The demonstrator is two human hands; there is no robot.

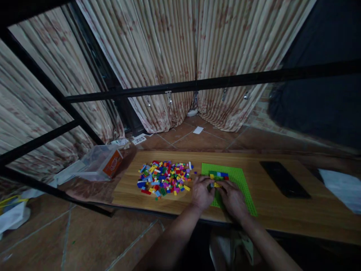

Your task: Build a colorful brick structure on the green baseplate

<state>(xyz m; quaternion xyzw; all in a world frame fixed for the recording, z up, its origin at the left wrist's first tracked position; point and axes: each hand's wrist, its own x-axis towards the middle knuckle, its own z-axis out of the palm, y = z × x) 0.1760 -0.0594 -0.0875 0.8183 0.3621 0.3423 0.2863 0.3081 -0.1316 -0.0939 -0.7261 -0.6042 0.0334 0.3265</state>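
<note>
My left hand (202,192) is over the left edge of a green studded baseplate (239,182), its fingers curled in. A small greyish-blue brick (212,185) shows at its fingertips. Facing it, my right hand (233,197) pinches a yellow brick (217,184), which touches or nearly touches the greyish-blue one. Just beyond my fingers, a row of joined bricks (222,174) in blue, green and red sits on the plate, with another yellow brick (211,176) at its left. My hands hide part of the plate and the undersides of the held bricks.
Left of the plate, a loose pile of coloured toy bricks (163,177) spreads over the wooden table (126,192). A black flat object (284,179) lies to the right, near a white sheet (341,188). A clear plastic box (98,162) stands beyond the left end, and a black metal bar (180,87) crosses ahead.
</note>
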